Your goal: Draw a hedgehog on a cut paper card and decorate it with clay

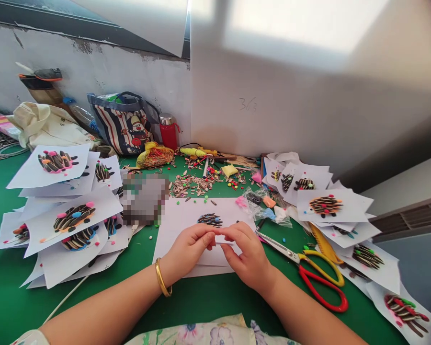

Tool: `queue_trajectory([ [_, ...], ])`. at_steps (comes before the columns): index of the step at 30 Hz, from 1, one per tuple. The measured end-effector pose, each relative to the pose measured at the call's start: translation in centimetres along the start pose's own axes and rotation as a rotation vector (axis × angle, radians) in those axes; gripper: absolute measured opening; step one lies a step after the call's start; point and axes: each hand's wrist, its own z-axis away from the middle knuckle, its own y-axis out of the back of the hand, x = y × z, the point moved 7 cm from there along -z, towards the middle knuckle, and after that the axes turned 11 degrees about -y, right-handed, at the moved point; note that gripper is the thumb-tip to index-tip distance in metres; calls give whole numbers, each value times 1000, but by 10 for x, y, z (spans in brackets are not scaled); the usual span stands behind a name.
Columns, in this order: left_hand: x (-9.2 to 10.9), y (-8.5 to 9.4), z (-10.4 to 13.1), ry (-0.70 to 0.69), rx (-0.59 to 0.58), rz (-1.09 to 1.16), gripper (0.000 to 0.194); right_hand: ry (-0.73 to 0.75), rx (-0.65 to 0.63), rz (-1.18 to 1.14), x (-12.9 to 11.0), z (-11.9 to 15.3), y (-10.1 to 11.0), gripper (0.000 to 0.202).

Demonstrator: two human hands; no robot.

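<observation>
My left hand (194, 243) is closed in a pinch over a white sheet of paper (179, 218); anything between its fingertips is too small or hidden to make out. Against those fingertips rests the index finger of my right hand (247, 254), whose thumb is spread apart below. Just beyond my fingers, a cluster of striped sunflower seeds (210, 219) set in blue clay lies on the sheet, partly covered by my hands. Small green balls (206, 197) and a loose seed lie by the sheet's far edge.
Scissors (301, 258) lie right of the sheet, near bagged coloured clay (269, 206). Loose seeds (190, 186) are heaped behind. Stacks of seed-decorated papers stand left (104, 203) and right (359, 203). A striped bag (111, 124) and red flask (169, 134) stand by the wall.
</observation>
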Motion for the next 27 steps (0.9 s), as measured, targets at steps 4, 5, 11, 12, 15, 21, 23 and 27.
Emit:
queue_trajectory([
  [4,-3,1,1,14,13,26,23,9,10,6,1,0,0,34],
  [5,-3,2,1,7,28,27,22,11,9,7,1,0,0,34],
  [11,-7,5,0,32,61,42,26,20,3,-1,0,0,0,35],
  [12,-7,6,0,41,54,37,30,19,3,-2,0,0,0,35],
  [15,-7,5,0,40,33,32,37,21,3,-2,1,0,0,35],
  [21,-4,2,-1,29,68,118,28,17,-10,-8,0,-1,-1,33],
  [23,-7,2,-1,57,68,128,28,20,-11,-9,0,0,-2,33],
  [27,-10,8,0,59,101,133,26,19,7,-10,2,0,-1,32],
])
